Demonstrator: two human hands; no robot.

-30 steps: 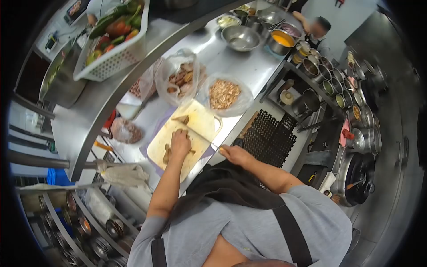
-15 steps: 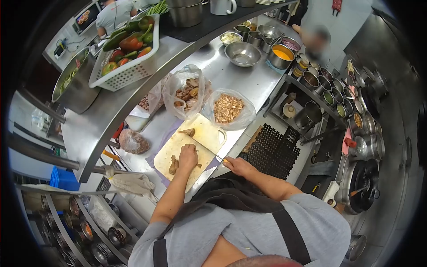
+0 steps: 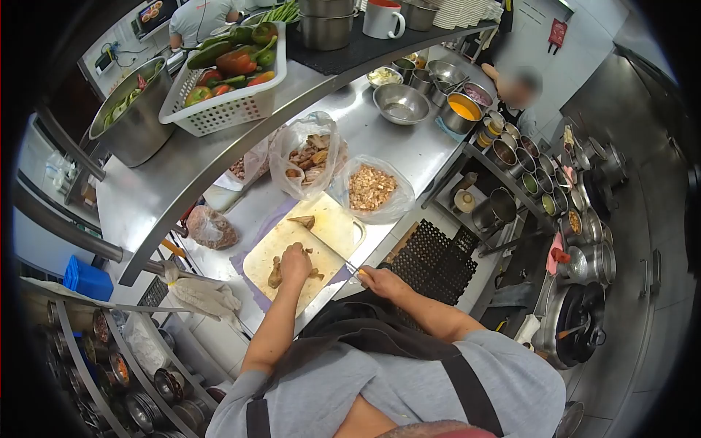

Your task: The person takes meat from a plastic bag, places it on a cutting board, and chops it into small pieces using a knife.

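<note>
In the head view, a knife (image 3: 329, 248) is gripped at its yellowish handle by the right hand (image 3: 380, 282), its long axis laid slantwise over the cutting board (image 3: 337, 220), so that the tip is pointed forward and to the left, past the far side of the left hand (image 3: 296, 261). The fingers of the left hand are curled narrowly downward among brown pieces (image 3: 274, 277); these are seen on the board at either side of it, nearer to it than to the right hand, but whether one is pinched beneath cannot be told. A separate brown wedge (image 3: 304, 221) is placed beyond the blade, near the tip. The pieces are irregular, dull and seemingly fibrous, whereas the blade is thin, straight and metallic. The board, pale, smooth and round-cornered, is pierced by a handle slot and underlaid with purple sheeting (image 3: 242, 261) on the shiny steel desk (image 3: 355, 130). Ahead, small chopped bits (image 3: 371, 186) and larger chunks (image 3: 312, 155) are contained in thin, crumpled, translucent plastic bags.
</note>
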